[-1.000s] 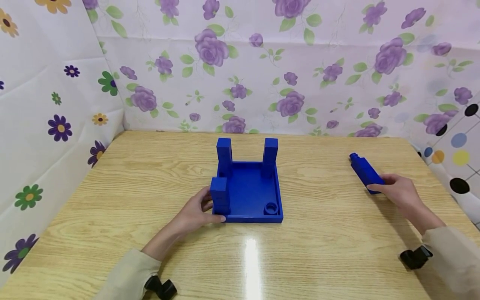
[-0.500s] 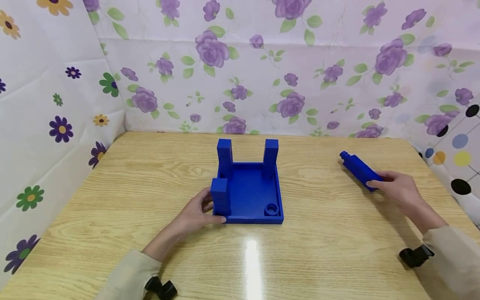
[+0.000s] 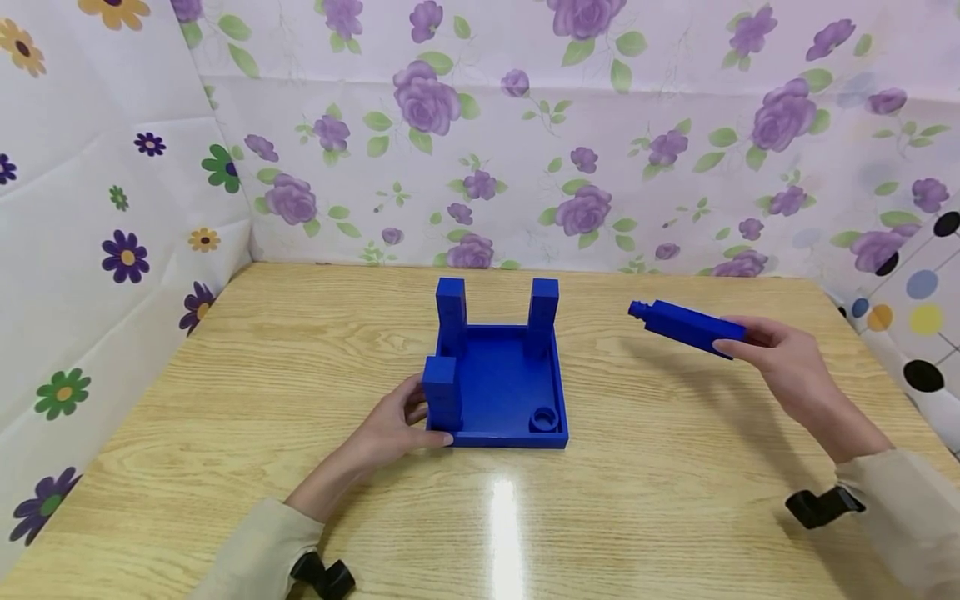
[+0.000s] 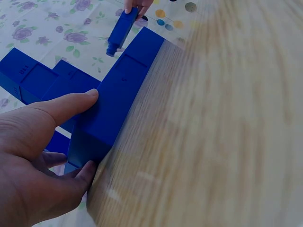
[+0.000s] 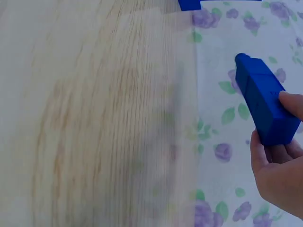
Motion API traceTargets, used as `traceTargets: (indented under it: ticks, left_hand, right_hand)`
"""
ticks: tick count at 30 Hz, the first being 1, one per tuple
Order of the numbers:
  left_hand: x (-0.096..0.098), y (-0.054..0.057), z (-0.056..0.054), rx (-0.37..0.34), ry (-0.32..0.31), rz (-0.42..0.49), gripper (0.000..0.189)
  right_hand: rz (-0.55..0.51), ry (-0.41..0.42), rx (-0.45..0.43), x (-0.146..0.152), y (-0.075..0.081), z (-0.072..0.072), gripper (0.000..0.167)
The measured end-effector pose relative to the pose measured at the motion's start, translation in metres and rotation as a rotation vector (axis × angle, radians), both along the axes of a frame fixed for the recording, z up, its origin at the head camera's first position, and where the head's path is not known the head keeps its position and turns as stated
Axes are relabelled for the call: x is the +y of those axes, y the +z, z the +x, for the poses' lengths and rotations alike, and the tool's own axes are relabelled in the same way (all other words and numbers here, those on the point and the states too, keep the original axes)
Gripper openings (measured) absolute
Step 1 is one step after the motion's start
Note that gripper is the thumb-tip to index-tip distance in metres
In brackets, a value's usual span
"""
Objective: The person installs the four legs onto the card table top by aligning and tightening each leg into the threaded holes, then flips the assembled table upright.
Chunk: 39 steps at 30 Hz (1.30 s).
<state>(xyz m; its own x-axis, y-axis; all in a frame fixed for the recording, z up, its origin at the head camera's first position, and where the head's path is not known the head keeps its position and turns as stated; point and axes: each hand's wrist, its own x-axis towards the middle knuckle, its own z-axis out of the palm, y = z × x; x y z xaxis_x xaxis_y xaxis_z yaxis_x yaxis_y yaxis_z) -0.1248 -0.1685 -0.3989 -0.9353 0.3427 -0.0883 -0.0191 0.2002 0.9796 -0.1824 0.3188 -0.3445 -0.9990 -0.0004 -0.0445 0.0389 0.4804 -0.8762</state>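
A blue square tabletop (image 3: pixel 506 383) with a raised rim lies upside down mid-table. Three square legs, front-left (image 3: pixel 439 387), back-left (image 3: pixel 451 308) and back-right (image 3: pixel 543 308), stand upright at its corners. The front-right corner shows a round socket (image 3: pixel 543 419). My left hand (image 3: pixel 386 425) grips the near left corner, thumb along the front edge, fingers round the side. Off to the right, my right hand (image 3: pixel 791 367) holds a loose blue table leg (image 3: pixel 692 327) by its plain end, above the wood. Its narrow threaded tip (image 5: pixel 242 57) points away from the hand, toward the left in the head view.
The wooden table (image 3: pixel 300 333) runs back to a purple-flowered cloth (image 3: pixel 525 167) along its far edge. Patterned cloths also line the left (image 3: pixel 112 250) and right sides. Black wrist mounts (image 3: pixel 825 508) sit below both cuffs.
My right hand has lifted the table leg off the wood and carried it left, turning it nearer to level. My left hand and the tabletop have stayed in place.
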Motion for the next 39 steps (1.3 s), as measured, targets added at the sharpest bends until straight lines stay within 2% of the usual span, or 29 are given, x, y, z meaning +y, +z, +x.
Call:
traceTargets:
  ticks: [6,9,10,14,16,17,23,31,39]
  left_hand:
    - [0.001,0.0,0.0,0.001,-0.005,0.003,0.088]
    - [0.001,0.0,-0.001,0.003,-0.005,0.002,0.088]
    - [0.001,0.0,-0.001,0.004,-0.005,0.003,0.088]
    - [0.002,0.0,-0.001,0.002,-0.004,0.009,0.088]
    - [0.002,0.0,-0.002,0.003,-0.002,0.014,0.088]
    - [0.002,0.0,-0.002,0.005,-0.003,0.014,0.088]
    - [0.002,0.0,-0.002,0.013,-0.01,0.007,0.088]
    - [0.002,0.0,-0.003,0.015,-0.015,0.014,0.089]
    - [0.0,-0.001,-0.002,0.014,-0.009,0.013,0.087]
  right_hand:
    - [-0.007,0.057,0.076,-0.013,0.005,0.005,0.057]
    - [-0.1,0.062,0.081,-0.02,0.009,0.008,0.056]
    - [-0.17,0.065,0.075,-0.022,0.011,0.008,0.053]
    - [-0.633,0.132,0.079,-0.033,0.015,0.009,0.035]
    - [-0.779,0.179,0.088,-0.039,0.016,0.01,0.031]
    - [-0.816,0.201,0.097,-0.042,0.016,0.01,0.031]
    - [-0.698,0.226,0.116,-0.065,0.02,0.014,0.031]
    - [-0.66,0.276,0.143,-0.099,0.033,0.015,0.032]
    - [-0.427,0.339,0.096,-0.131,0.052,0.017,0.039]
